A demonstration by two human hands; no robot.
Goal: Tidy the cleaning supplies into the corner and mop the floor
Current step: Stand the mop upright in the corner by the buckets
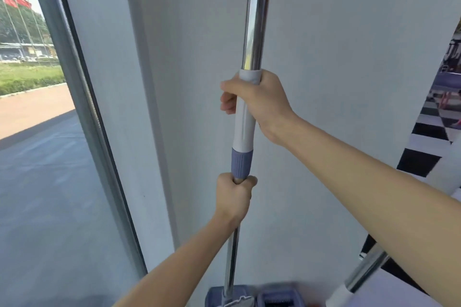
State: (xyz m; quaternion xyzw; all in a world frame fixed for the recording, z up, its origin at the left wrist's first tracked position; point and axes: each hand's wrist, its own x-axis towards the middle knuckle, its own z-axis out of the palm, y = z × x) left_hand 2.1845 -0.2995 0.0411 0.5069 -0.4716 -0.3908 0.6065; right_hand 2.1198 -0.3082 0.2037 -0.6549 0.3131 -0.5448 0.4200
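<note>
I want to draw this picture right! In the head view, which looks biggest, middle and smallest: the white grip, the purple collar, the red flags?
1. White grip, longest, partly hidden by the right hand.
2. Purple collar, shorter, just above the left hand.
3. Red flags, smallest here, but they are far outside the window, so really probably much bigger.

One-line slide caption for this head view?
Both hands grip an upright mop pole by the white wall: right hand on the white sleeve, left hand below the purple collar.
</note>
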